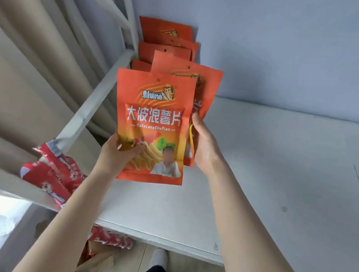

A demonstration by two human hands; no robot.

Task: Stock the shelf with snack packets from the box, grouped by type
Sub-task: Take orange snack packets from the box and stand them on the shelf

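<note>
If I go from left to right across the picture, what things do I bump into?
Beige curtain → red packets → orange packet held up in front → right hand → bare white shelf.

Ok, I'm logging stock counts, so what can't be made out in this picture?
Head view:
- Back row of orange packets: nearer ones hidden behind the two held packets; no full count.
- Rear packet in the right hand: front mostly covered by the front packet in the left hand.
- Red packets: blurred, partly behind a shelf rail.
- Box on the floor: mostly hidden under the shelf.
</note>
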